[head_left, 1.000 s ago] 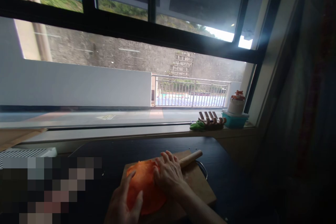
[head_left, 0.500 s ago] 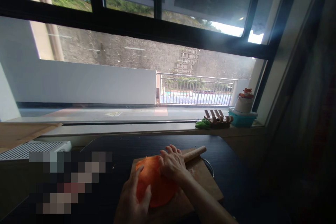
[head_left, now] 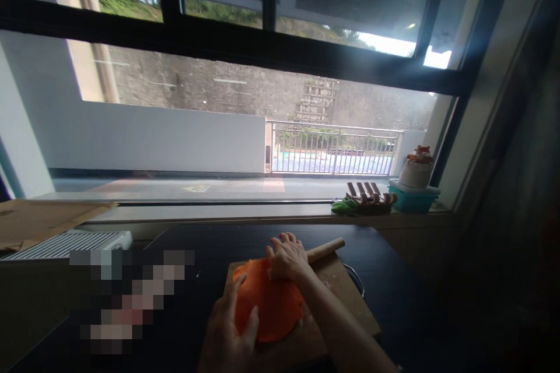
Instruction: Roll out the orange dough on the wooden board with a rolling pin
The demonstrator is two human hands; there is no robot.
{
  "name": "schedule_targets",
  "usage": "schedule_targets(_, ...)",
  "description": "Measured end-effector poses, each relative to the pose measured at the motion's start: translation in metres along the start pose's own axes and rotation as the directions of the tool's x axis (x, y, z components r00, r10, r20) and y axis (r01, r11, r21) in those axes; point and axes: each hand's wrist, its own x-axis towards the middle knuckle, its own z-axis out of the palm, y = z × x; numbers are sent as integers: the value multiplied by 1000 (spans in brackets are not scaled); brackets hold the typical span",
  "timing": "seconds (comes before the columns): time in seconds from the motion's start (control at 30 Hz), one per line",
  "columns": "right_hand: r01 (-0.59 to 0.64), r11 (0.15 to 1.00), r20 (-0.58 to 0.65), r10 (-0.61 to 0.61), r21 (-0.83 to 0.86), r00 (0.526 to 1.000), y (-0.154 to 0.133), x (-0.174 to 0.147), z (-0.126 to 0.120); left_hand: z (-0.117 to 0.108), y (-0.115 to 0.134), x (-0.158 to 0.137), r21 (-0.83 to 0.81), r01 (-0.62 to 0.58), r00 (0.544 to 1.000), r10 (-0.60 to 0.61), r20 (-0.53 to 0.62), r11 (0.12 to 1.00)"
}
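Note:
A flat, roundish sheet of orange dough [head_left: 268, 306] lies on a wooden board [head_left: 345, 309]. My left hand [head_left: 234, 320] is at the sheet's near left edge, thumb and fingers apart; whether it presses on the dough I cannot tell. Over the far right edge of the sheet, my right hand [head_left: 289, 257] rests palm down on a wooden rolling pin [head_left: 327, 249], its fingers curving over the far side. The pin's right end sticks out beyond the hand, while its left part is hidden beneath it.
The dark table [head_left: 188, 256] carries the board, which has a metal handle [head_left: 356, 280] at its right. A blurred patch covers the table's left. On the windowsill are a green cloth [head_left: 343, 206], a brown rack [head_left: 371, 201] and a teal box [head_left: 413, 197] bearing a white jar [head_left: 415, 173].
The view has shifted slightly, so the scene sits a little further right. My right hand and the rolling pin have barely moved against the dough. The left hand stays at its edge.

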Motion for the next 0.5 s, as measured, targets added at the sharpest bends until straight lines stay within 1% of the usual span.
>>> schedule_targets(0.17,57,998,-50,-57,-5,997,18,-61,4,0,6,-1,-41,19,1000,-19,-9,999)
schedule_targets(0.23,71,997,-43,-71,2,997,24,-75,4,-2,8,-1,-62,25,1000,-26,-7,998)
schedule_targets(0.27,77,997,-32,-77,2,996,26,-75,3,-2,9,0,-69,28,1000,-29,-4,997)
schedule_targets(0.3,82,997,-20,-82,-4,996,26,-70,3,-3,9,0,-72,32,999,-32,0,997)
schedule_targets(0.37,73,997,17,-73,-21,997,22,-49,1,-3,9,1,-68,41,999,-41,4,997)
schedule_targets(0.5,-17,999,102,20,-29,995,9,2,-2,-2,5,0,-50,37,999,-37,2,998)
